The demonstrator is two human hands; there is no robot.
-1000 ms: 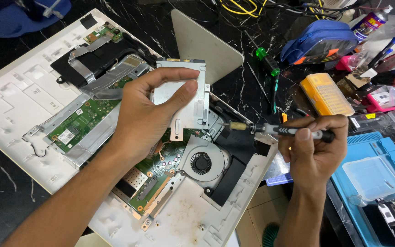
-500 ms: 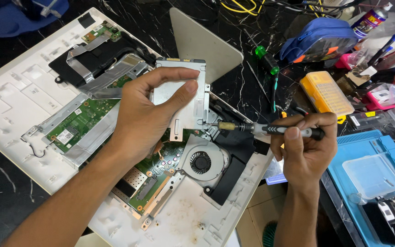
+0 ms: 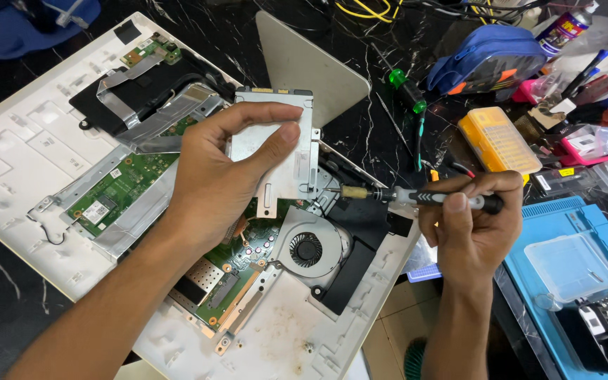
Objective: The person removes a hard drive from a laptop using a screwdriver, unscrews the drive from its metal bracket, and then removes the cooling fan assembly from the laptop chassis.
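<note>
Worktop (image 3: pixel 198 28): black marble with white veins. Tiled floor (image 3: pixel 395 331) visible at 6 o'clock, past the worktop edge. Lighting: bright, even.

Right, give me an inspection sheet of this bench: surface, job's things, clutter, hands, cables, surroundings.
Surface: black marble-look table, crowded on the right side.
Job's things: opened white laptop base, boards exposed; cooling fan; silver drive in bracket; screwdriver, tip at the bracket's right edge.
Clutter: yellow bit case, blue pouch, green-handled screwdriver, blue tray, spray can.
Hands: left hand grips the drive; right hand grips the screwdriver.
Cables: yellow cable at the top edge; flat ribbon on the laptop.
Surroundings: tiled floor below the table edge.
</note>
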